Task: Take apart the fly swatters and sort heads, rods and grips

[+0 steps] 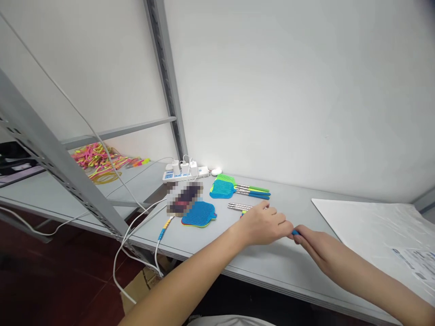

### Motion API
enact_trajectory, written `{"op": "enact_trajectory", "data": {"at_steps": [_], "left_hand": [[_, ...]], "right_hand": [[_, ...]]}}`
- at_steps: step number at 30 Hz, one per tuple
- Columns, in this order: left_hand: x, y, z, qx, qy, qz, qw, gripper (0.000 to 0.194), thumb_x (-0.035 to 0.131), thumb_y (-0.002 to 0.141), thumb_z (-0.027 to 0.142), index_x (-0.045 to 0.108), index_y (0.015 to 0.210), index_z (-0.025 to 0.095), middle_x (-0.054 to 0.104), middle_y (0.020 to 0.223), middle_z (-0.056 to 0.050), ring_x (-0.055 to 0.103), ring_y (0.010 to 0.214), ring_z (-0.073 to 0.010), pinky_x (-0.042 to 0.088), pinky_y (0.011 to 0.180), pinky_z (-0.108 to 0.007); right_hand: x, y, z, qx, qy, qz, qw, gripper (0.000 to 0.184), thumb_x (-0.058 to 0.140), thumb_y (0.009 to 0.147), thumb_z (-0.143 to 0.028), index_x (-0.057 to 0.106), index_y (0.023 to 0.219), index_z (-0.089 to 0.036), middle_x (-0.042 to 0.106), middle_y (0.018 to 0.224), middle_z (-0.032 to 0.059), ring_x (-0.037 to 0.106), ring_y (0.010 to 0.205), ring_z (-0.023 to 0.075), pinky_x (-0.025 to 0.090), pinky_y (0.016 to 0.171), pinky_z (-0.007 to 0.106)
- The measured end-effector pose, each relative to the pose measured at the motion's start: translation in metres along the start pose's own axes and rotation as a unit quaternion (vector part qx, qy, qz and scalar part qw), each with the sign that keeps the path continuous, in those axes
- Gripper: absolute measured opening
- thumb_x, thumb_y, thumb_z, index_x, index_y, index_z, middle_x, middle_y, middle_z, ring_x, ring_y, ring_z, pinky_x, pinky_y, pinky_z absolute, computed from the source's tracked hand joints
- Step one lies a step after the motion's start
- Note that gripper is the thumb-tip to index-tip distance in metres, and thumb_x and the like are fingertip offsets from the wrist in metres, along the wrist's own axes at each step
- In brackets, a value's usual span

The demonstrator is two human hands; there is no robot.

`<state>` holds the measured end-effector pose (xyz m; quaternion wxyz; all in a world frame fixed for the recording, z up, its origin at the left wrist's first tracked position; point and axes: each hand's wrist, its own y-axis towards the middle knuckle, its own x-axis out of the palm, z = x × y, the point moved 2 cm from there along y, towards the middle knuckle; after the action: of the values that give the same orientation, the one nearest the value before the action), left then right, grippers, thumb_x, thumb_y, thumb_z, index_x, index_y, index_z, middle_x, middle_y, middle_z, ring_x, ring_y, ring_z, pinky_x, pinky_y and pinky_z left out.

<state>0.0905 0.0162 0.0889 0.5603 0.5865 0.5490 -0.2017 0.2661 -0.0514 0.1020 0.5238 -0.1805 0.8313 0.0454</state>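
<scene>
My left hand (263, 222) lies over a fly swatter's handle on the grey table (204, 242), fingers curled round it. My right hand (314, 242) pinches the blue end (295, 232) of that same handle. The metal shaft (238, 207) sticks out to the left of my left hand. A stack of loose swatter heads, blue on top (199, 213), lies further left. Two whole swatters, blue (222, 189) and green (227, 179), rest behind them.
A white power strip (185, 173) with chargers and trailing cables stands near the wall. A blurred dark object (184, 198) lies by it. Colourful bands (98, 159) are heaped on the left shelf behind a grey strut (61, 165). White sheets (377, 228) cover the right.
</scene>
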Motion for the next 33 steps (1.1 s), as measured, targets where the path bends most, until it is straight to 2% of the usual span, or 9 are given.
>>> {"op": "enact_trajectory", "data": {"at_steps": [3,7,13,17,20,23,25,28,33], "left_hand": [[-0.012,0.0,-0.005,0.028,0.015,0.032,0.999,0.038,0.03,0.105,0.038,0.06,0.091,0.02,0.064,0.077,-0.002,0.059,0.071,-0.0151,0.032,0.067,-0.033],[-0.043,-0.003,0.001,-0.031,0.011,0.008,0.999,0.035,0.031,0.104,0.033,0.059,0.089,0.019,0.062,0.071,-0.001,0.057,0.059,-0.0152,0.029,0.057,-0.033],[-0.08,-0.012,0.026,-0.166,-0.102,-0.14,0.971,0.033,0.036,0.102,0.041,0.055,0.085,0.02,0.057,0.058,0.002,0.053,0.046,-0.0158,0.017,0.042,-0.03],[-0.094,-0.027,0.006,-0.228,-0.212,-0.247,0.918,0.038,0.032,0.101,0.045,0.054,0.079,0.023,0.052,0.052,0.003,0.043,0.041,-0.0155,0.019,0.041,-0.028],[-0.1,-0.056,-0.044,-0.277,-0.341,-0.25,0.863,0.039,0.032,0.1,0.039,0.051,0.072,0.022,0.057,0.068,0.0,0.052,0.059,-0.0152,0.033,0.051,-0.026],[-0.09,-0.092,-0.1,-0.42,-0.422,-0.237,0.767,0.048,0.025,0.099,0.054,0.049,0.073,0.022,0.05,0.065,0.001,0.046,0.056,-0.0141,0.035,0.051,-0.026],[-0.075,-0.102,-0.123,-0.456,-0.364,-0.2,0.787,0.044,0.028,0.099,0.053,0.053,0.081,0.022,0.054,0.073,0.001,0.051,0.066,-0.0158,0.039,0.06,-0.026],[-0.041,-0.092,-0.129,-0.422,-0.237,-0.19,0.854,0.036,0.028,0.101,0.044,0.055,0.089,0.023,0.06,0.08,0.0,0.055,0.073,-0.0183,0.039,0.064,-0.029],[0.014,-0.056,-0.112,-0.331,-0.155,-0.201,0.909,0.029,0.03,0.102,0.03,0.055,0.089,0.02,0.061,0.087,-0.005,0.056,0.079,-0.0205,0.04,0.068,-0.031]], "right_hand": [[0.01,-0.002,0.006,-0.047,-0.175,0.107,0.978,0.03,0.027,0.103,-0.042,0.043,0.084,-0.024,0.046,0.056,-0.0044,0.038,0.044,0.015,0.02,0.046,0.028],[0.008,-0.006,0.006,-0.19,-0.357,0.28,0.871,0.022,0.034,0.101,-0.026,0.044,0.082,-0.022,0.044,0.06,-0.0023,0.038,0.046,0.0144,0.013,0.048,0.031],[0.003,-0.011,-0.014,-0.292,-0.419,0.31,0.802,0.019,0.044,0.099,-0.029,0.047,0.081,-0.022,0.042,0.06,-0.0019,0.036,0.051,0.0162,0.016,0.054,0.034],[-0.003,-0.007,0.004,-0.294,-0.409,0.257,0.825,0.012,0.048,0.097,-0.032,0.054,0.089,-0.024,0.049,0.064,-0.0003,0.043,0.057,0.0184,0.023,0.056,0.034],[-0.029,-0.003,0.057,-0.154,-0.364,0.302,0.868,0.02,0.039,0.1,-0.031,0.058,0.094,-0.025,0.059,0.074,0.0049,0.053,0.064,0.0218,0.032,0.059,0.035],[-0.042,0.003,0.105,-0.005,-0.325,0.328,0.887,0.021,0.042,0.099,-0.031,0.057,0.089,-0.021,0.06,0.074,0.0086,0.055,0.061,0.0234,0.035,0.054,0.035],[-0.027,0.014,0.109,0.006,-0.26,0.284,0.923,0.018,0.045,0.098,-0.031,0.059,0.102,-0.019,0.063,0.086,0.0107,0.061,0.074,0.025,0.046,0.063,0.037],[0.022,0.04,0.069,-0.116,-0.179,0.228,0.95,0.034,0.039,0.097,-0.016,0.051,0.128,-0.018,0.063,0.111,0.0132,0.063,0.097,0.0242,0.051,0.082,0.036],[0.088,0.081,0.0,-0.239,-0.149,0.189,0.941,0.044,0.033,0.093,-0.004,0.053,0.13,-0.014,0.065,0.11,0.0128,0.063,0.094,0.0231,0.052,0.08,0.035]]}}
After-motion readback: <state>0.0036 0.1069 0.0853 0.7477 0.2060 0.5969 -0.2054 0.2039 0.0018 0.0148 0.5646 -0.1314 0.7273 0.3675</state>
